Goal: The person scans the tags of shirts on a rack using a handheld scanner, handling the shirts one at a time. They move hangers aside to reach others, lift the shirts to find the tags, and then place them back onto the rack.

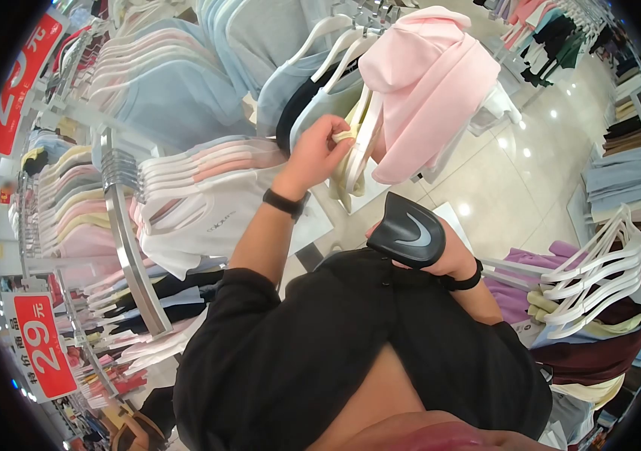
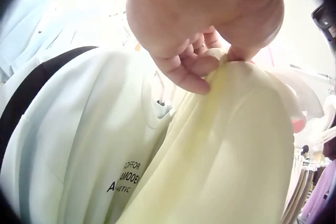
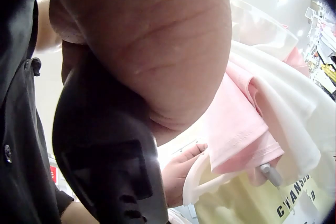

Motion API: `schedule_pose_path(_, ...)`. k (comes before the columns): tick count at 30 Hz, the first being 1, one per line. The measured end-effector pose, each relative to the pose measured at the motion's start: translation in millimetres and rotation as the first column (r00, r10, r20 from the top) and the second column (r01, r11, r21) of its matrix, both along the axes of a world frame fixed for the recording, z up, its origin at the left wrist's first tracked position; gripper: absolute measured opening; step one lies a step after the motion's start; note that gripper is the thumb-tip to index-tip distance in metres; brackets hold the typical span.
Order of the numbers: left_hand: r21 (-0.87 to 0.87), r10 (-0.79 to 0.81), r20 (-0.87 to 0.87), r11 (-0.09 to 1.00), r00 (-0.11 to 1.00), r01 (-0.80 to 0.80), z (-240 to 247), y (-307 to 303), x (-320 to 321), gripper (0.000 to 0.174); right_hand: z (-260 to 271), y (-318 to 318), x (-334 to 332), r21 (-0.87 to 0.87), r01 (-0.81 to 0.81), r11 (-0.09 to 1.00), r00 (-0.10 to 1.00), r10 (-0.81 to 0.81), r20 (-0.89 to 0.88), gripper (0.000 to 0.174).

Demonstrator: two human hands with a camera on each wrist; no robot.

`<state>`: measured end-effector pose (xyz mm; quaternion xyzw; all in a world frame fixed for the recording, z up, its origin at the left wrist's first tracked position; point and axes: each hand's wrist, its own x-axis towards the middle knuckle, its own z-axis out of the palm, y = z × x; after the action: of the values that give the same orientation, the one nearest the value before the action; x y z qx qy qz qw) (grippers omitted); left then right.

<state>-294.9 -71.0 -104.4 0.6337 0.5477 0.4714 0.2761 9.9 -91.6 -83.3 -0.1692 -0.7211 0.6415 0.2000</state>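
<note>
My left hand (image 1: 310, 156) pinches the shoulder of a pale yellow shirt (image 2: 239, 145) between thumb and fingers. The shirt hangs on a white hanger (image 1: 365, 143). Left of it in the left wrist view hangs a white shirt (image 2: 100, 145) with dark lettering. My right hand (image 1: 456, 252) grips a black handheld device (image 1: 404, 231) close to my waist. Its broad end carries a grey curved mark, and the right wrist view shows a dark recessed panel on it. Beyond the left hand, a pink garment (image 1: 437, 90) drapes over the end of the rack.
Light blue shirts (image 1: 170, 105) fill the rack ahead, with white shirts (image 1: 200, 218) at the left. A red price sign (image 1: 42, 346) stands at the lower left. To my right, white hangers (image 1: 598, 270) stick out above purple clothes. Tiled floor (image 1: 538, 158) shows at the right.
</note>
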Motion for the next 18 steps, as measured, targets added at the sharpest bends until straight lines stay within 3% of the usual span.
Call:
schedule_pose_path(3, 0.107, 0.097, -0.091, 0.99, 0.991, -0.087, -1, -14, 5, 0.019, 5, -7, -3, -0.017, 0.089, 0.996, 0.995, -0.09, -0.048, 0.059)
schedule_pose_path(10, 0.359, 0.339, -0.131, 0.892, 0.932, -0.274, -30, -34, 14, 0.024, 7, -6, -2, -0.007, 0.027, 1.0, 1.0, -0.027, -0.006, 0.055)
schedule_pose_path(18, 0.498, 0.337, -0.12, 0.834, 0.934, -0.237, -44, -52, 15, 0.026, -6, -10, 2, -0.081, 0.088, 0.993, 0.995, -0.084, 0.044, 0.061)
